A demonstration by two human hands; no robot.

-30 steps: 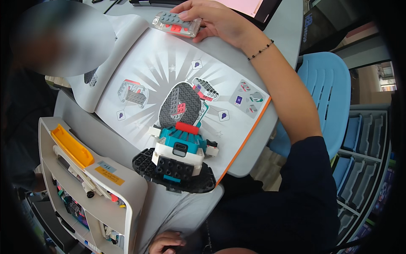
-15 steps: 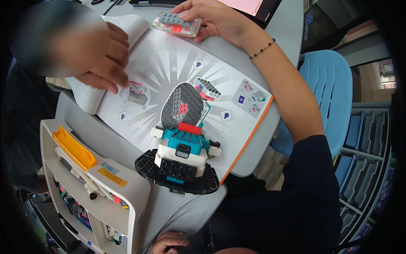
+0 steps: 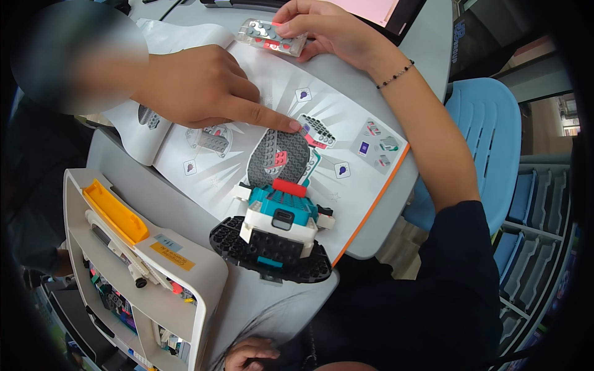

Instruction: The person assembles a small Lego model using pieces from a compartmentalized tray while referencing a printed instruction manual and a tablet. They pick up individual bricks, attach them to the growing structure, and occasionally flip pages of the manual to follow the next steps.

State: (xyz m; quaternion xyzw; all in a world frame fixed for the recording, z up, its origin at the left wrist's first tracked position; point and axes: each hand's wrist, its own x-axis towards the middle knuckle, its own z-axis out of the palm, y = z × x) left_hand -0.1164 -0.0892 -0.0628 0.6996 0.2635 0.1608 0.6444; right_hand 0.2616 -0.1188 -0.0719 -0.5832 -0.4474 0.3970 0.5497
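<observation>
Grey studded brick plate with red pieces [image 3: 272,37] pinned on the open instruction booklet [image 3: 346,123] by curled fingers of the right hand [image 3: 322,28], left hand [image 3: 250,353] loosely curled at the table edge, holding nothing, another person's hand [image 3: 204,86] pointing at the page, teal-and-white brick model [image 3: 278,226] stood below.

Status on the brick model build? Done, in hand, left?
Done: a teal, white and black brick model stands on the open booklet. In hand: the right hand has fingers on a small grey plate with red pieces; another person's hand points at a booklet step. The left hand lies by the lap. Left: that plate is not on the model; loose parts sit in the white tray.
</observation>
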